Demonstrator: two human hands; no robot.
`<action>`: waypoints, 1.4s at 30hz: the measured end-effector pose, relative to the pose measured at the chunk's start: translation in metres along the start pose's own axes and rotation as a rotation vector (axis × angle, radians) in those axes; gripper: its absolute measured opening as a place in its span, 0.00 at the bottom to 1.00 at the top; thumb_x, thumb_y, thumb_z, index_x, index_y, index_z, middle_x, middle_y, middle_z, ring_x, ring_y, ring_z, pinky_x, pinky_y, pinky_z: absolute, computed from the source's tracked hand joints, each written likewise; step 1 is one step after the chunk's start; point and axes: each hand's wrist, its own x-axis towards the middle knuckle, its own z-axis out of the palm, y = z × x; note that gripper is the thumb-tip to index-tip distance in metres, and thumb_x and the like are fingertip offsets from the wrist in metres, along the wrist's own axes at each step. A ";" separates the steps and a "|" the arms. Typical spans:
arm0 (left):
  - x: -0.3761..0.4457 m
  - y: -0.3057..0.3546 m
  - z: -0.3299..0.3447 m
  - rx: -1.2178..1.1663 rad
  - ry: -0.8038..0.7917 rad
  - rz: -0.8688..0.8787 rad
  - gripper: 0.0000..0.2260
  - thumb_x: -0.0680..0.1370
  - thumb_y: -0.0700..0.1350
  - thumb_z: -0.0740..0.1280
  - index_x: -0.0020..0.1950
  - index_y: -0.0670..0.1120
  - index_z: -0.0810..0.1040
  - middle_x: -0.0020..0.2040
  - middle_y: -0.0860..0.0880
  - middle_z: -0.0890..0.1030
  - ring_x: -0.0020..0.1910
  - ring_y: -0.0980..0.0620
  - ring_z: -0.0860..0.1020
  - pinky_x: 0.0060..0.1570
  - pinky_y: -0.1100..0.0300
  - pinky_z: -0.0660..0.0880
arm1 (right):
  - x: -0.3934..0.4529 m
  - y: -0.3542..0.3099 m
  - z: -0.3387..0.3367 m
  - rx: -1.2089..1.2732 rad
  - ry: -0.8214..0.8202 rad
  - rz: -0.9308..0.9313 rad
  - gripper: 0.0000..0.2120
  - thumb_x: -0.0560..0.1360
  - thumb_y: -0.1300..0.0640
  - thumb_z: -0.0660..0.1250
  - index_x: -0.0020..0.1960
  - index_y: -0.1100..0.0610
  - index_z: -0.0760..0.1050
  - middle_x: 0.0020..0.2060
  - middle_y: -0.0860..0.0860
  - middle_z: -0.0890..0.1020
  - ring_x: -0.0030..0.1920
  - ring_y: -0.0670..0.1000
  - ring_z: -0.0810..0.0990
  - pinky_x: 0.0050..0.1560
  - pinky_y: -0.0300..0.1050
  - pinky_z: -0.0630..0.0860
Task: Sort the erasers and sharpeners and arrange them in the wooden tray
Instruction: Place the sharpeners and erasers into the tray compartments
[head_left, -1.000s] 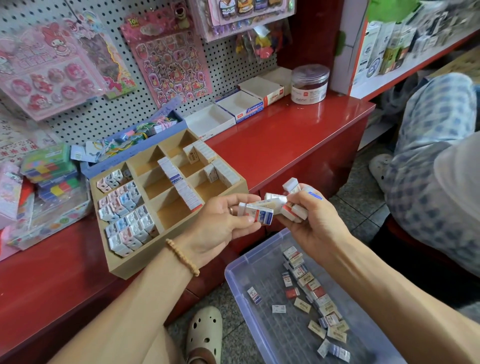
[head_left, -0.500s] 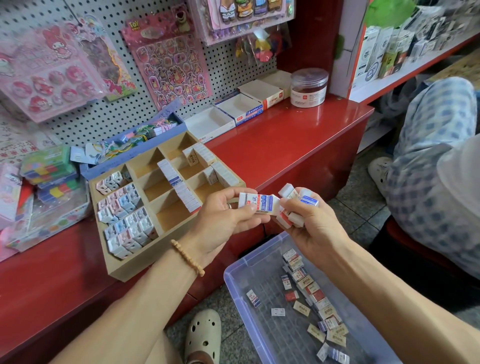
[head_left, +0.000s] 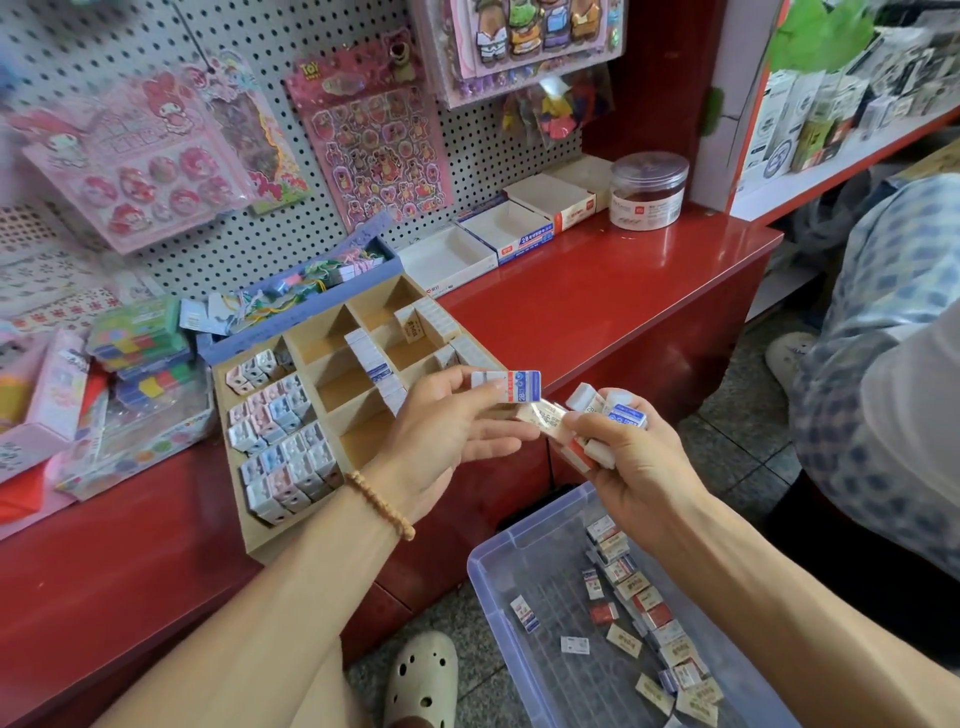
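Pinching one eraser (head_left: 511, 385) at its fingertips, the left hand (head_left: 447, 436) hovers beside the tray (head_left: 332, 332); the right hand (head_left: 631, 462) grips a bunch (head_left: 597, 421) just beside it.

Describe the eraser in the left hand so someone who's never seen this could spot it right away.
Start at the wooden tray on the red counter; just in front of its right end, the left hand pinches one eraser at the fingertips. It is held alone, flat side up, with a red, white and blue sleeve marked 2B, while the right hand grips a whole bunch.
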 end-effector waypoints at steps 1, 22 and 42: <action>0.002 0.003 -0.005 -0.001 0.031 0.015 0.08 0.81 0.42 0.65 0.57 0.40 0.77 0.49 0.42 0.85 0.47 0.45 0.85 0.38 0.62 0.81 | 0.002 0.000 0.000 0.012 0.008 0.002 0.19 0.71 0.75 0.70 0.57 0.59 0.72 0.50 0.64 0.81 0.41 0.55 0.86 0.36 0.45 0.83; 0.071 0.031 -0.160 1.032 0.554 0.161 0.08 0.72 0.42 0.76 0.42 0.50 0.78 0.38 0.51 0.80 0.41 0.49 0.79 0.45 0.56 0.77 | 0.022 0.007 0.014 0.034 -0.081 0.092 0.16 0.70 0.69 0.71 0.56 0.60 0.74 0.53 0.65 0.83 0.48 0.56 0.86 0.41 0.44 0.83; 0.093 0.006 -0.142 1.059 0.405 0.326 0.02 0.73 0.42 0.73 0.40 0.48 0.82 0.38 0.55 0.82 0.38 0.57 0.82 0.40 0.65 0.78 | 0.031 0.019 0.006 -0.033 -0.025 0.094 0.17 0.71 0.69 0.71 0.59 0.61 0.75 0.50 0.63 0.84 0.46 0.56 0.86 0.44 0.46 0.84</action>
